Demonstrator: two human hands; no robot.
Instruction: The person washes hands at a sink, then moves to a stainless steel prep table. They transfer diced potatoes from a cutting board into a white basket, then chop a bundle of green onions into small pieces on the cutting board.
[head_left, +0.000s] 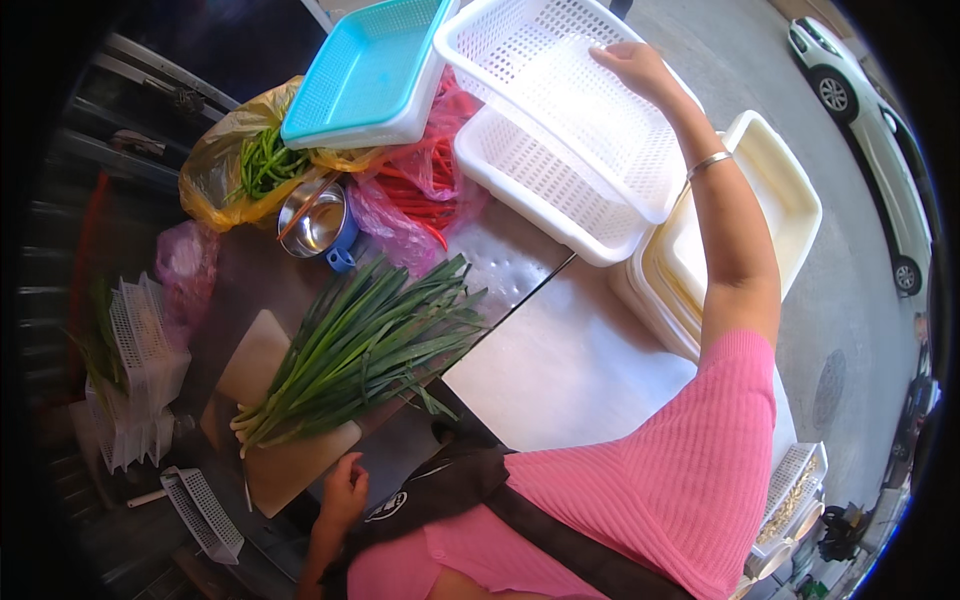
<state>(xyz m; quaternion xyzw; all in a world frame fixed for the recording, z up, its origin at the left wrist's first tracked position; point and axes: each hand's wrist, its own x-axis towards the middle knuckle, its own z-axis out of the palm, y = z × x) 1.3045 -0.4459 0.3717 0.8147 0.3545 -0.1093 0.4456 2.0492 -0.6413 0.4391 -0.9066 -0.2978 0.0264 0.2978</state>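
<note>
My right hand (628, 66) reaches over the inside of a white perforated plastic basket (551, 142), with thumb and fingers close together. Glare hides whether they grip anything. That basket sits tilted over a second white basket (525, 176). Down at the lower left, my left hand (346, 486) hangs beside the edge of a cutting board (300, 469), fingers loosely curled and nothing visible in them. A bunch of green leafy stalks, like garlic chives or leeks (367, 345), lies across the board, pale ends towards me. What seems to be a knife (247, 487) shows at the board's left edge.
Behind the greens are a metal bowl (319, 225), green peppers (270, 161) in a yellow bag, red chillies (420, 187) in a pink bag and a turquoise basket (360, 75). Cream plastic tubs (776, 202) stand right. White racks (142, 360) stand left; a car (862, 127) is parked beyond.
</note>
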